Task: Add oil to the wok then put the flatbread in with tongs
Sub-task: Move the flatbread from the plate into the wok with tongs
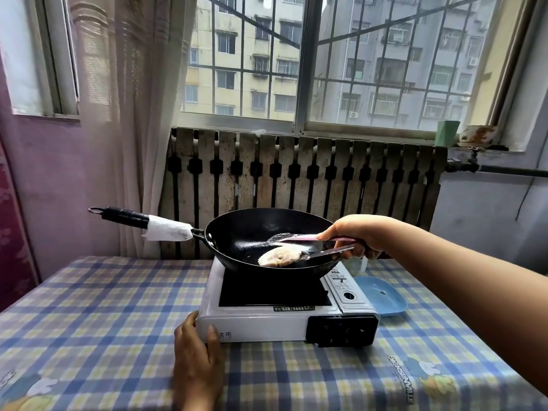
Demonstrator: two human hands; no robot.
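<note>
One flatbread [279, 256] lies in the black wok [237, 235], low on the near side of the bowl, pale with browned patches. My right hand [353, 237] is wrapped around the pink handles of the tongs [308, 246], reaching in from the right over the wok rim. The tong arms are spread: the upper tip hangs above the flatbread and clear of it, the lower tip lies at the flatbread's right edge; I cannot tell whether it touches. The wok sits on a white portable gas stove [267, 323] on the table [103, 321], which is covered with a blue and yellow checked cloth. The wok handle [127, 216] points left and away from me, with white paper wrapped around the part nearest the bowl. A faint sheen shows on the wok floor left of the flatbread; I cannot confirm it is oil. My left hand [197, 354] rests against the front left corner of the stove, thumb on the front face, fingers curled loosely around the corner, holding nothing else. A blue plate [382, 295] lies on the table just beside the stove, on its right.
</note>
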